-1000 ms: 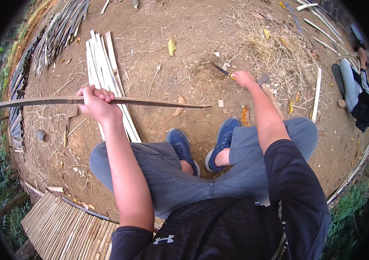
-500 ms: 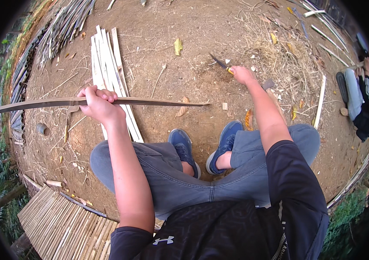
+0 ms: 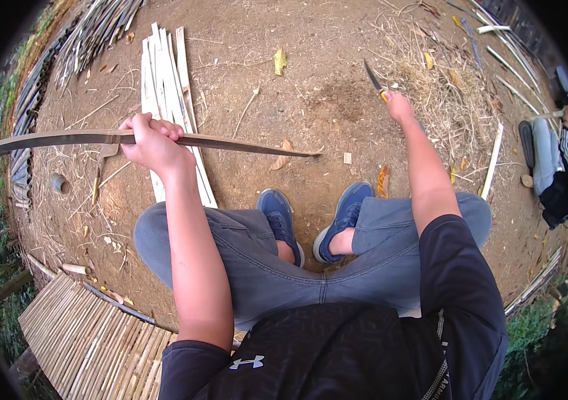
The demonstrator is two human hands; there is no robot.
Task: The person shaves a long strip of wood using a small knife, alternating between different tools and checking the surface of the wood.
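Observation:
My left hand (image 3: 152, 141) is closed around a long thin bamboo strip (image 3: 244, 146), held level above the dirt; the strip runs from the far left edge to a point ahead of my shoes. My right hand (image 3: 399, 107) is stretched forward and grips a knife (image 3: 373, 79) with a yellow handle, its dark blade pointing away from me. I am squatting, with my blue shoes (image 3: 311, 213) on the bare ground between my knees.
A stack of pale split bamboo slats (image 3: 167, 87) lies under my left hand. More bamboo poles (image 3: 91, 33) lie at the upper left, a woven bamboo mat (image 3: 84, 333) at the lower left. Dry straw (image 3: 451, 87) lies to the right. Another person (image 3: 557, 167) sits at the right edge.
My right hand has taken up the knife from the ground and lifted it forward. My left hand holds the strip in much the same place.

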